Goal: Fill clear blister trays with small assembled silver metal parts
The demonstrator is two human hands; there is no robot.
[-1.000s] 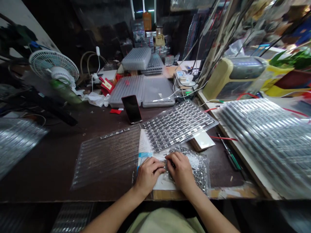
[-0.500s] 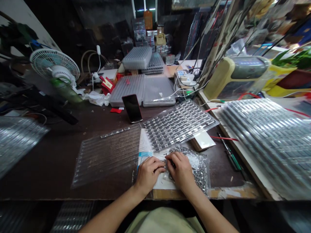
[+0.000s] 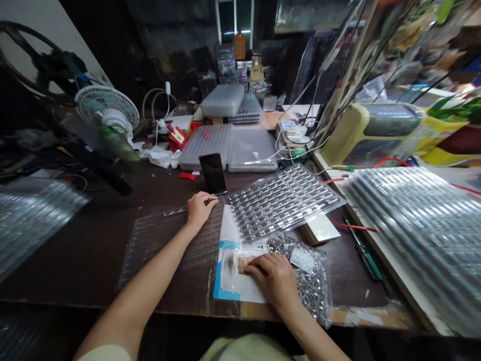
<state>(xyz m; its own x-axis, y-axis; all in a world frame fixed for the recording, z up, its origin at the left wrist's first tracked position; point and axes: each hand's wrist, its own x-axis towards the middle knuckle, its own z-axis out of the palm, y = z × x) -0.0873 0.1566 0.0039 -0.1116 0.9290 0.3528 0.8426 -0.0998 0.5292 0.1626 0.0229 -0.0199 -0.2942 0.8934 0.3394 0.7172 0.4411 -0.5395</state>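
My left hand (image 3: 200, 211) is over the far edge of a clear ribbed tray (image 3: 158, 245), its thumb and fingers closed in a pinch. Something small and dark shows at the fingertips, too small to name. Beside that hand, a short row of small metal parts (image 3: 175, 212) lies in the tray's far groove. My right hand (image 3: 277, 278) rests on a white sheet with blue tape (image 3: 227, 295), fingertips closed at a small brown patch (image 3: 243, 264); what they pinch is hidden. Next to it lies a clear bag of shiny metal parts (image 3: 313, 286).
A clear tray filled with rows of metal parts (image 3: 285, 200) leans on a white box (image 3: 321, 228). A phone (image 3: 213, 173) stands behind the ribbed tray. A green-handled screwdriver (image 3: 370, 260) lies at right, near stacked clear trays (image 3: 421, 235). A fan (image 3: 107, 108) is at left.
My left hand has moved from beside my right hand, away and left, to the ribbed tray's far edge. My right hand stays by the bag, and the brown patch is now uncovered.
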